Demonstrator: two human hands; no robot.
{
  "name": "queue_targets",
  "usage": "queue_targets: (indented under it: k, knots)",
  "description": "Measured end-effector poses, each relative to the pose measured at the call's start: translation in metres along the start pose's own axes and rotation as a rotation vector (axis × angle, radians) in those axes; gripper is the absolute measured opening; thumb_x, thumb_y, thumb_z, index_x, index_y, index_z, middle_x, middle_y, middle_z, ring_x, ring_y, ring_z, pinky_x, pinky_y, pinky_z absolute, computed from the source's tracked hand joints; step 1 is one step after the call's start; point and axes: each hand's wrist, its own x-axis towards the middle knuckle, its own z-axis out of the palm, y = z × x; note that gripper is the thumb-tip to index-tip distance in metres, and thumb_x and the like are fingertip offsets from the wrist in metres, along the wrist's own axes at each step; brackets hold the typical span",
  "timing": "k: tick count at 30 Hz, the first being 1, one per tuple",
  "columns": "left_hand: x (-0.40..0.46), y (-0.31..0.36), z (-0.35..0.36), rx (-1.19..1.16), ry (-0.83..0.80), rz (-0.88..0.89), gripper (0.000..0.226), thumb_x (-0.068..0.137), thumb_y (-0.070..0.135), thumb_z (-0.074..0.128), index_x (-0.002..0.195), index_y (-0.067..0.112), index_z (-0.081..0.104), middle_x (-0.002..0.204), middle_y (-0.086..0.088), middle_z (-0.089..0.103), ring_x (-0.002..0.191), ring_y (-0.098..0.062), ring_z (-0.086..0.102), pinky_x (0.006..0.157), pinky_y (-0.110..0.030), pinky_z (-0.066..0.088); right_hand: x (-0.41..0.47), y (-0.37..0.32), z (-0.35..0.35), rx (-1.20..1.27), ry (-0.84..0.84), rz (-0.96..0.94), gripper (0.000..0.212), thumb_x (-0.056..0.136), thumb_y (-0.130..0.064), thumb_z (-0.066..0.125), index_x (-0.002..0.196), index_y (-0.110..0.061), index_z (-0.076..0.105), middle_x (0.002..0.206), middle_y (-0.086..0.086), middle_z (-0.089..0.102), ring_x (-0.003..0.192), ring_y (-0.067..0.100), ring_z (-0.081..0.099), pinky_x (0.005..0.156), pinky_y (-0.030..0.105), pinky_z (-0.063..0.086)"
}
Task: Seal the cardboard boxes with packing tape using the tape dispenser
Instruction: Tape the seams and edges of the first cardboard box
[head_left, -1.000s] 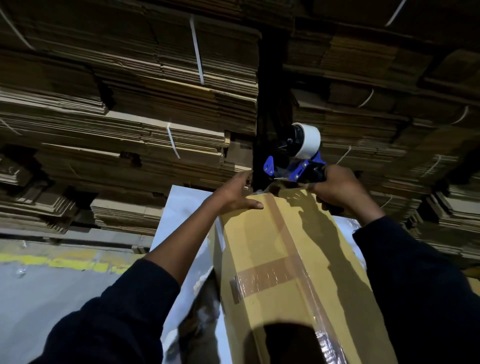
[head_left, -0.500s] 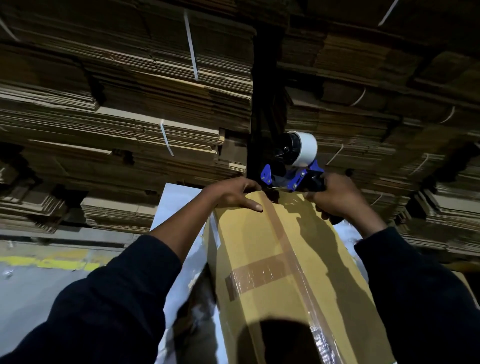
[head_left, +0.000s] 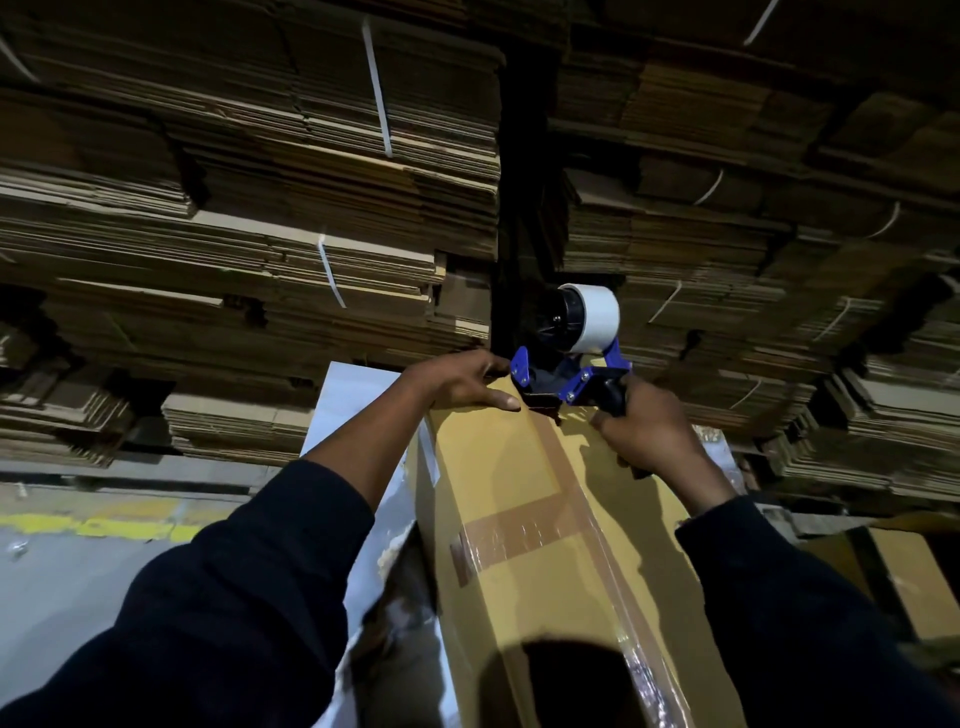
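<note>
A person's two arms in dark sleeves reach forward over a long cardboard box (head_left: 519, 519), seen from a head camera. The box stretches away from the viewer, its top seam covered by a shiny strip of clear tape (head_left: 582, 499) running down the middle, with a shorter piece of tape crossing it to the left.

The right hand (head_left: 649, 436) has a clenched grip on the black handle of a blue tape dispenser (head_left: 571, 379). The dispenser sits at the far end of the box, its front touching the top where the tape strip ends. A white tape roll (head_left: 597, 317) stands upright on it.

The left hand (head_left: 457, 379) lies flat on the far left corner of the box, fingers spread, grasping nothing, just beside the dispenser.

Behind the box rise tall stacks of flattened cardboard (head_left: 260, 208), bundled with white straps. At lower left is a grey floor (head_left: 62, 571) with a worn yellow line.
</note>
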Motion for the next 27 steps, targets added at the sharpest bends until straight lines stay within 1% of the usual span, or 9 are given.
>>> queue_targets:
  k: [2, 7, 9, 12, 15, 17, 21, 24, 27]
  knots:
    - [-0.002, 0.001, -0.001, -0.008, 0.003, 0.028, 0.064, 0.091, 0.042, 0.078, 0.149, 0.025, 0.055, 0.151, 0.01, 0.055, 0.135, -0.006, 0.05, 0.107, -0.026, 0.038, -0.003, 0.0, 0.005, -0.003, 0.009, -0.008, 0.027, 0.09, -0.023, 0.065, 0.116, -0.017, 0.06, 0.099, 0.014, 0.068, 0.074, 0.036, 0.071, 0.054, 0.048, 0.062]
    - [-0.003, 0.001, -0.001, -0.028, 0.006, 0.028, 0.059, 0.089, 0.045, 0.079, 0.143, 0.032, 0.06, 0.151, 0.013, 0.055, 0.135, -0.003, 0.048, 0.108, -0.027, 0.035, -0.009, -0.002, 0.017, -0.01, -0.052, -0.028, 0.012, 0.093, -0.017, 0.058, 0.103, -0.011, 0.055, 0.1, 0.017, 0.065, 0.083, 0.04, 0.068, 0.063, 0.049, 0.061]
    - [-0.005, 0.001, -0.001, 0.003, 0.012, 0.018, 0.06, 0.089, 0.05, 0.078, 0.144, 0.034, 0.059, 0.151, 0.013, 0.055, 0.136, -0.005, 0.048, 0.109, -0.03, 0.037, -0.01, -0.002, 0.02, -0.007, -0.074, -0.03, 0.011, 0.095, -0.017, 0.056, 0.104, -0.012, 0.053, 0.097, 0.015, 0.063, 0.081, 0.04, 0.068, 0.063, 0.049, 0.061]
    - [-0.006, -0.001, 0.0, -0.003, 0.017, 0.006, 0.064, 0.088, 0.053, 0.078, 0.146, 0.036, 0.057, 0.153, 0.013, 0.053, 0.14, -0.008, 0.047, 0.107, -0.029, 0.036, -0.012, 0.001, 0.023, -0.01, -0.098, -0.027, 0.012, 0.095, -0.017, 0.056, 0.105, -0.013, 0.052, 0.096, 0.013, 0.064, 0.076, 0.038, 0.07, 0.06, 0.05, 0.063]
    - [-0.007, -0.003, 0.0, 0.064, 0.006, -0.026, 0.088, 0.08, 0.063, 0.08, 0.155, 0.033, 0.046, 0.16, 0.01, 0.045, 0.146, -0.013, 0.042, 0.112, -0.029, 0.036, -0.013, 0.003, 0.024, -0.019, -0.122, -0.034, 0.012, 0.093, -0.018, 0.055, 0.102, -0.013, 0.051, 0.095, 0.016, 0.068, 0.077, 0.039, 0.071, 0.066, 0.053, 0.063]
    - [-0.008, -0.004, 0.0, 0.11, -0.017, -0.067, 0.103, 0.075, 0.068, 0.081, 0.16, 0.031, 0.037, 0.165, 0.007, 0.037, 0.151, -0.017, 0.037, 0.117, -0.031, 0.032, -0.013, 0.004, 0.024, -0.01, -0.125, -0.038, 0.011, 0.093, -0.017, 0.055, 0.102, -0.013, 0.051, 0.095, 0.017, 0.068, 0.079, 0.039, 0.071, 0.069, 0.054, 0.063]
    - [-0.004, -0.006, -0.001, 0.102, -0.044, -0.108, 0.112, 0.071, 0.071, 0.082, 0.162, 0.028, 0.033, 0.167, 0.005, 0.034, 0.152, -0.02, 0.035, 0.118, -0.032, 0.03, -0.016, 0.004, 0.027, -0.004, -0.128, -0.039, 0.011, 0.096, -0.018, 0.056, 0.104, -0.014, 0.049, 0.096, 0.013, 0.064, 0.079, 0.037, 0.07, 0.07, 0.05, 0.063]
    - [-0.002, -0.006, -0.001, 0.112, -0.026, -0.132, 0.106, 0.076, 0.064, 0.082, 0.162, 0.025, 0.032, 0.167, 0.004, 0.033, 0.152, -0.022, 0.036, 0.111, -0.028, 0.03, -0.018, 0.005, 0.03, -0.004, -0.117, -0.044, 0.014, 0.098, -0.017, 0.058, 0.106, -0.015, 0.047, 0.1, 0.012, 0.062, 0.082, 0.037, 0.069, 0.07, 0.046, 0.06]
    - [0.0, -0.008, -0.001, 0.109, -0.036, -0.132, 0.105, 0.077, 0.063, 0.082, 0.162, 0.026, 0.032, 0.167, 0.004, 0.033, 0.151, -0.022, 0.036, 0.111, -0.027, 0.03, -0.018, 0.007, 0.033, -0.015, -0.092, -0.058, 0.016, 0.098, -0.017, 0.059, 0.106, -0.015, 0.045, 0.1, 0.012, 0.06, 0.081, 0.035, 0.064, 0.066, 0.039, 0.052]
